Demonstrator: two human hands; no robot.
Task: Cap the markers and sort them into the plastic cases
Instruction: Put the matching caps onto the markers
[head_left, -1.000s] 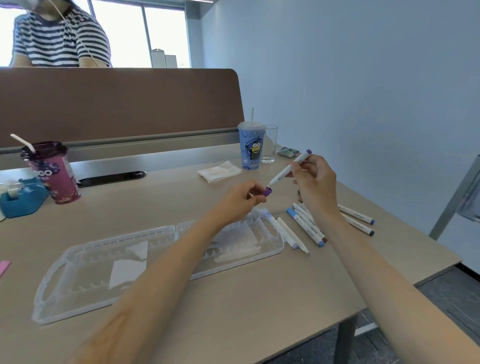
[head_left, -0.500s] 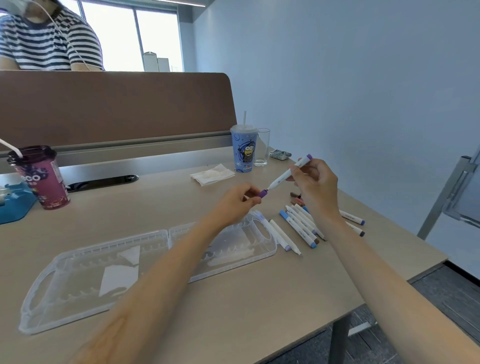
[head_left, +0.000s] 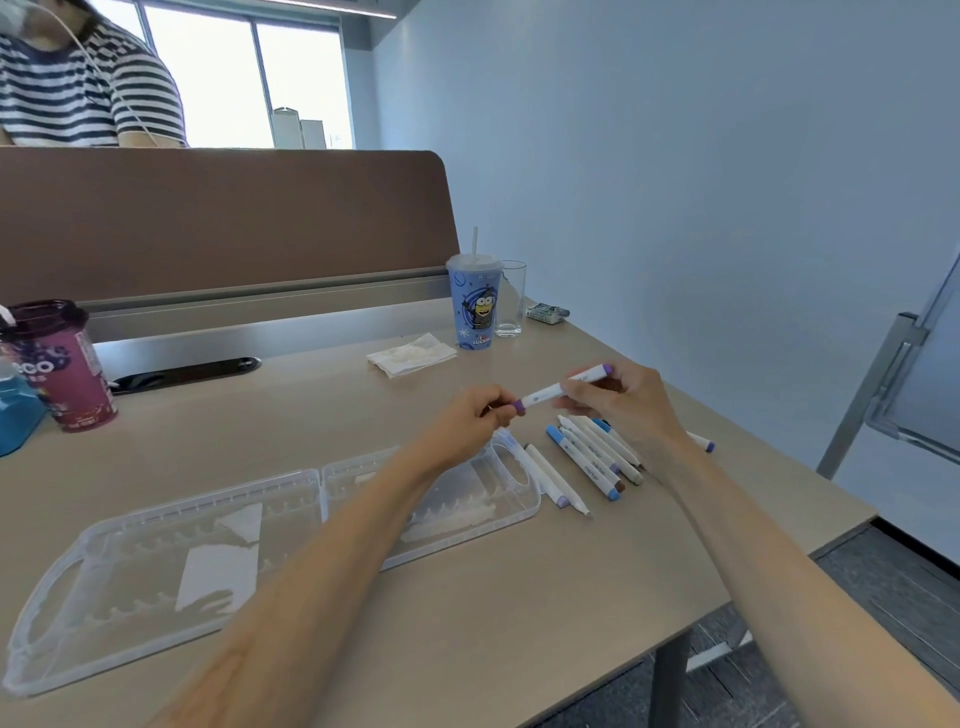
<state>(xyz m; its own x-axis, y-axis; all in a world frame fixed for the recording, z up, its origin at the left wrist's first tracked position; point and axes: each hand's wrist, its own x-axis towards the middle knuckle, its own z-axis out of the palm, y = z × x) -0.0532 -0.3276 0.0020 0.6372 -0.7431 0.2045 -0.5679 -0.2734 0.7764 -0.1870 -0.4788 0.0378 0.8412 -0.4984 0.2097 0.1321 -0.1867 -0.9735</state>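
A white marker with purple ends (head_left: 545, 393) is held above the table between both hands. My right hand (head_left: 618, 405) grips its barrel near the far end. My left hand (head_left: 478, 413) pinches the purple cap (head_left: 518, 405) at the near end. Below them several white markers (head_left: 587, 457) with blue, purple and brown caps lie loose on the table. A clear plastic case (head_left: 291, 509) lies open and flat under my left forearm, its two halves showing ribbed slots and a paper insert.
A blue cartoon cup with a straw (head_left: 475, 306), an empty glass (head_left: 511, 299) and a crumpled napkin (head_left: 410, 354) stand at the back. A purple drink cup (head_left: 62, 366) and a blue tape dispenser (head_left: 15, 415) sit far left. A person sits beyond the brown divider (head_left: 223, 223). The table edge (head_left: 769, 587) runs at right.
The purple cap in my left hand has closed onto the marker's near end. Both hands have kept their grip and shifted little.
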